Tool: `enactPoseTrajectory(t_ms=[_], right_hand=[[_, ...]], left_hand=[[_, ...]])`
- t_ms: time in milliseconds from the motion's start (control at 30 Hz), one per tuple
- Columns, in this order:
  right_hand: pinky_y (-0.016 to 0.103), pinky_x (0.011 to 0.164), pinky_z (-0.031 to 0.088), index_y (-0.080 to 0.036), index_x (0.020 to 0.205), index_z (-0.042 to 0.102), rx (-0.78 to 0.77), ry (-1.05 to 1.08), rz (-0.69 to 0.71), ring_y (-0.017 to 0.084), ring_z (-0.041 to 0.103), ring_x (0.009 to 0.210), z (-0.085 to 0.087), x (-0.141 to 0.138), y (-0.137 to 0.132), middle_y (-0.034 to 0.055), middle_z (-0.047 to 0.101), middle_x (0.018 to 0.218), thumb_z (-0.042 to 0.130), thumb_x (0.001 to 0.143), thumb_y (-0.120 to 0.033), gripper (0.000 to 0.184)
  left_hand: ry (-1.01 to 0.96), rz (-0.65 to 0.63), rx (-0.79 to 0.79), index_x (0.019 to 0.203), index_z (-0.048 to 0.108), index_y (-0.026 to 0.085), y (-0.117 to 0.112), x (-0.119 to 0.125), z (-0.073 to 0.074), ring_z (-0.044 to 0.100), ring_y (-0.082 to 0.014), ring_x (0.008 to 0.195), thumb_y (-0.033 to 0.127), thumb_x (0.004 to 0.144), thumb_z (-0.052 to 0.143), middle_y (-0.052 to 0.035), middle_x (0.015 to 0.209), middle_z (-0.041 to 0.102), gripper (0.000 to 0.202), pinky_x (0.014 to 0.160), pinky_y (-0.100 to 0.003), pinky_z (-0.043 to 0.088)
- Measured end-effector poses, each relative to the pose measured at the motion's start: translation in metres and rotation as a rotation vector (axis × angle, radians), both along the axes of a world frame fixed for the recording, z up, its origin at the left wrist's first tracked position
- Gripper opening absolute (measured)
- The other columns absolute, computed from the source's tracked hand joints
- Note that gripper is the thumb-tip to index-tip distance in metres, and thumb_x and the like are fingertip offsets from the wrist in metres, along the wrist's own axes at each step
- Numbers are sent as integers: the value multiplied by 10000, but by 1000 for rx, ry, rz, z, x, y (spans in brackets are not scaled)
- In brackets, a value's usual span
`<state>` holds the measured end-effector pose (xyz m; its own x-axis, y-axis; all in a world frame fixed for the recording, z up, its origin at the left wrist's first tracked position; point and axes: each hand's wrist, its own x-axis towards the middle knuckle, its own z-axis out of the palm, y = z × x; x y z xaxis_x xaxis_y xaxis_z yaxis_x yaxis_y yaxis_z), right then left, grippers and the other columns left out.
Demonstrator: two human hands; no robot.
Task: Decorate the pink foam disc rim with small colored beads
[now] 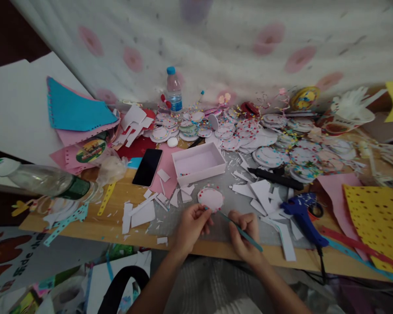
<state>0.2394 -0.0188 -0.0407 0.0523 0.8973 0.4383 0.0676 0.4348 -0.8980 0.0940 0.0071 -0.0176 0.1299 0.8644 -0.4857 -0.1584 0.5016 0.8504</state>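
Observation:
In my right hand (245, 233) is a slim teal stick-like tool (250, 240), its thin end pointing toward a white disc (210, 199). The disc lies on the grey cutting mat and has small red dots around its edge. Right at the disc's near edge, my left hand (193, 224) is closed in a pinch; whatever is between the fingertips is too small to make out. Just behind the disc stands an open white box (199, 163) with a few tiny coloured bits inside.
Many decorated discs (245, 128) are heaped at the back. A blue glue gun (304, 218) and paper offcuts (265, 196) lie to the right. On the left are a phone (147, 167), a large bottle (42, 179) and coloured felt (78, 109). A small bottle (174, 89) stands behind.

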Motion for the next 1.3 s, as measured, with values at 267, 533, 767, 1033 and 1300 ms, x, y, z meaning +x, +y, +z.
enactPoseTrajectory(t_ms=[267,533,767,1033,1300], right_hand=[[253,504,300,-255,792,301,-23,10,9,134,332,543,1,1,0,-63,286,624,440,931,-192,206],[247,494,299,-253,785,300,-30,2,16,131,336,546,1,1,1,-61,292,629,436,935,-199,209],[255,495,306,-255,788,302,-36,-34,10,140,339,558,-2,1,1,-55,302,633,428,927,-176,204],[262,500,307,-260,794,291,-38,-57,-3,142,336,552,-8,2,0,-52,294,639,417,927,-186,197],[270,518,320,-257,792,284,-51,-92,-3,142,339,569,-10,3,-1,-48,303,649,420,919,-181,200]], left_hand=[[-10,-21,4,797,537,154,-1,-4,-5,477,-52,370,457,731,653,39,566,595,331,366,-166,296],[-1,-31,12,762,537,152,-2,-3,-4,484,-59,385,459,729,653,31,572,595,329,372,-175,305],[15,-50,5,765,552,153,1,-3,-5,489,-63,390,475,716,659,25,580,601,343,378,-181,314],[0,-55,-7,759,553,154,1,-4,-3,496,-64,394,484,705,667,25,586,602,353,381,-181,316],[-9,-48,3,757,549,150,1,-4,-3,495,-62,398,453,720,651,21,587,603,322,380,-180,316]])
